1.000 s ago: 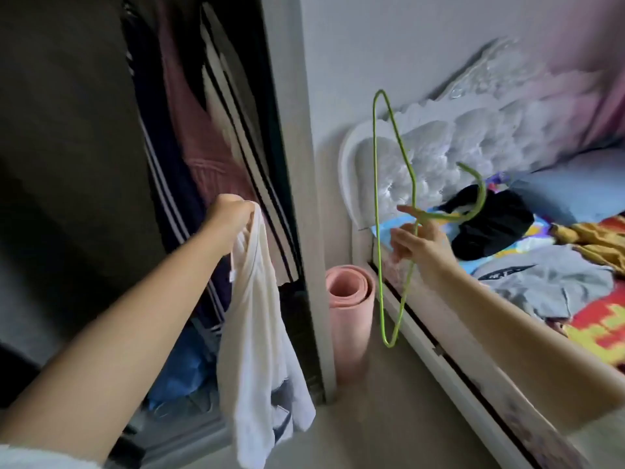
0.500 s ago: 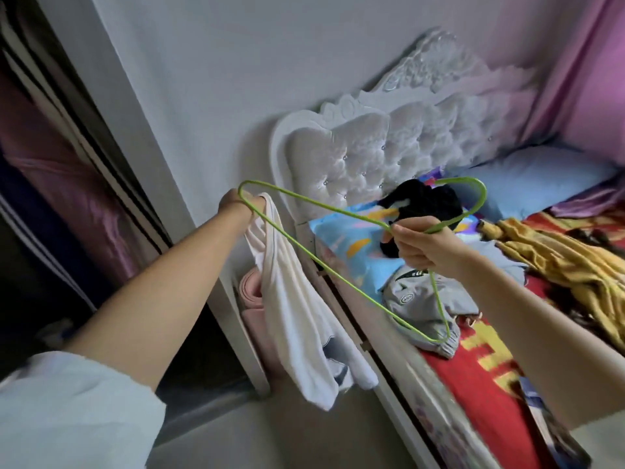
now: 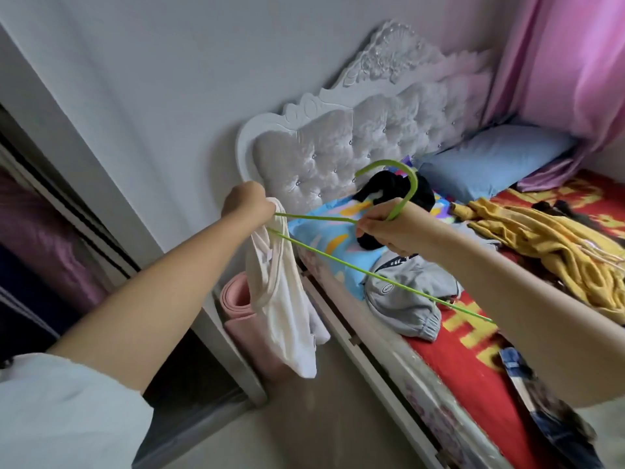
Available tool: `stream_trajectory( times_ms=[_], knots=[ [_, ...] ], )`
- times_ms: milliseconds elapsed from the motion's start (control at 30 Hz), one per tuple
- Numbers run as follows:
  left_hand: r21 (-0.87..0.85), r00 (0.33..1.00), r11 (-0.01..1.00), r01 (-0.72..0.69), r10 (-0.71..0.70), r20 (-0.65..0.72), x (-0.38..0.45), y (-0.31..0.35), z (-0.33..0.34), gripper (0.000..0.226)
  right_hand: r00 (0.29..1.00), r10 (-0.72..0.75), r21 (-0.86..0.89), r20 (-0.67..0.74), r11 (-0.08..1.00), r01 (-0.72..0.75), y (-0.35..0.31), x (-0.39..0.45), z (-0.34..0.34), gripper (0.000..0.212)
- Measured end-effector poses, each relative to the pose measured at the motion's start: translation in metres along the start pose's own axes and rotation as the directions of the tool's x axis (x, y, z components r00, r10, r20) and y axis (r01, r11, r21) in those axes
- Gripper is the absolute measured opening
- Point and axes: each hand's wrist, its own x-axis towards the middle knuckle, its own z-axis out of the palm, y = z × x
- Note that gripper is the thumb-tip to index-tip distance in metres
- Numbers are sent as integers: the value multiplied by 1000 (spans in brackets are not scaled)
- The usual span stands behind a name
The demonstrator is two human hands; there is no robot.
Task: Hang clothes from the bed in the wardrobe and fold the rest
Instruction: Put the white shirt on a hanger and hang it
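A: Left hand, state?
B: Fist clenched around the top of a white cotton garment. The cloth bunches inside the curled fingers and hangs limp below them, over the floor beside the bed's side rail. One end of the thin lime-green wire hanger meets that fist; whether the fingers also pinch the wire I cannot tell.

A: Right hand?
B: Fingers curled tight about the hanger's neck. The hook arcs up above the knuckles; two wire arms run left from the fist to the left hand, and the lower arm runs back to the right, vanishing behind the right forearm.

A: Where are hanger and garment relative to the bed?
B: Both are held in the air near the head corner of the bed, in front of the white tufted headboard.

A: Clothes on the bed?
B: A black garment near the headboard, partly behind the right hand. A grey sweatshirt with a round badge at the near edge. A mustard-yellow garment toward the middle, on the red patterned cover.

A: Other items?
B: A rolled pink mat stands on the floor between wardrobe frame and bed, behind the hanging cloth. A blue pillow by the pink curtain. The open wardrobe at the left edge shows hung clothes.
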Motion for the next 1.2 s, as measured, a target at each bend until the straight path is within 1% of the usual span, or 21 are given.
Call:
stream_trajectory(
  times_ms=[100,167,300,333,433,500,567,633,700,767,833,867,900,933,967,1000,1033,1067,1100,1167,1200],
  knots=[
    [50,997,995,-82,83,-7,-13,12,1,28,999,-51,-141,18,989,53,-7,0,15,22],
    [57,982,981,-187,187,-2,-25,21,-2,26,994,-107,-118,14,987,108,-7,1,26,20],
    [11,919,921,-388,388,-62,-44,24,-20,18,986,-130,224,-101,963,150,0,1,35,28],
    [1,903,905,-425,424,-78,-47,20,-25,24,984,-132,288,-117,944,161,1,1,36,30],
    [16,818,829,-559,555,-151,-54,3,-39,62,978,-159,473,-132,857,203,-2,-5,37,33],
    [52,741,757,-651,649,-171,-62,-10,-45,69,967,-211,604,-141,756,253,-6,-11,36,21],
    [173,676,684,-709,729,-111,-70,-22,-48,66,950,-279,656,-143,691,302,-13,-15,33,4],
    [270,645,636,-723,761,-70,-79,-27,-49,57,936,-314,656,-158,675,337,-17,-15,29,3],
    [337,615,608,-719,782,-99,-86,-27,-51,41,932,-315,612,-177,707,355,-21,-11,25,9],
    [387,589,605,-696,789,-174,-89,-23,-53,33,927,-309,504,-213,778,375,-26,-2,20,19],
    [401,578,621,-674,781,-237,-87,-18,-54,30,913,-288,295,-290,880,371,-33,7,13,29],
    [391,594,649,-653,758,-268,-86,-16,-55,30,880,-294,141,-372,920,367,-34,11,10,31],
    [368,624,695,-617,718,-309,-86,-13,-59,32,798,-336,-16,-501,925,380,-31,12,9,31],
    [320,674,760,-566,650,-350,-84,-11,-61,34,648,-421,-150,-634,890,431,-24,11,9,29],
    [262,729,823,-503,568,-382,-80,-14,-63,34,468,-530,-272,-707,815,512,-17,6,12,23],
    [226,773,865,-447,501,-389,-76,-15,-68,34,356,-627,-358,-693,728,585,-12,1,18,17],
    [198,801,890,-411,456,-388,-74,-17,-70,33,352,-717,-392,-602,650,651,-1,-6,30,14],
    [170,807,903,-395,429,-406,-72,-19,-74,33,397,-798,-402,-453,581,708,8,-10,42,17],
    [140,808,909,-392,413,-421,-71,-20,-79,33,482,-829,-414,-282,559,719,15,-12,54,24],
    [103,805,910,-401,404,-434,-69,-21,-86,36,681,-730,-431,-52,632,645,27,-9,67,38],
    [90,802,913,-398,394,-449,-70,-21,-91,34,736,-677,-434,18,658,616,32,-6,70,41]
  ],
)
